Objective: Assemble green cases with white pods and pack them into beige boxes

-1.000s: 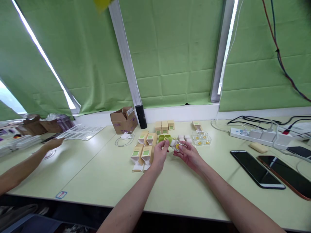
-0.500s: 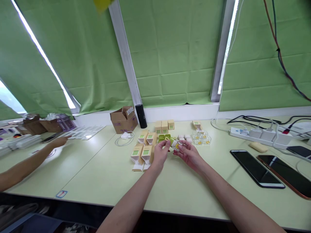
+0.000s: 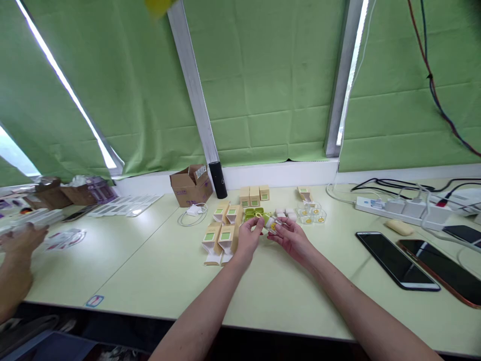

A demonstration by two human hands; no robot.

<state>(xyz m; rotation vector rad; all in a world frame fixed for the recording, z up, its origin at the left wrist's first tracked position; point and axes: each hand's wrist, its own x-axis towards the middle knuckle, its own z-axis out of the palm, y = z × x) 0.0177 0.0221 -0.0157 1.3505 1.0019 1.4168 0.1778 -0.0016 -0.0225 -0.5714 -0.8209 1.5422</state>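
Note:
My left hand [image 3: 248, 239] and my right hand [image 3: 291, 239] meet over the middle of the pale green table [image 3: 158, 255]. Both pinch a small clear plastic case [image 3: 271, 225] with a yellow and white piece inside. Just behind the hands lie small green cases [image 3: 252, 213] and small white blocks [image 3: 285, 213]. Left of my left hand stand several tan cartons with green labels [image 3: 221, 233], some with open flaps. Behind them is a row of three shut tan cartons [image 3: 254, 195]. Clear cases with yellow pieces [image 3: 311, 214] sit to the right.
A brown cardboard box [image 3: 191, 186], a black cylinder [image 3: 218, 180] and a coiled white cable [image 3: 193, 214] stand at the back. Two phones [image 3: 398, 260] and a power strip [image 3: 398, 206] lie right. Another person's hand [image 3: 20, 240] is at the far left beside clear packets [image 3: 124, 205].
The other person's hand has pulled back from the clear packets toward the table's left edge. My own hands stay together on the clear case, barely shifted.

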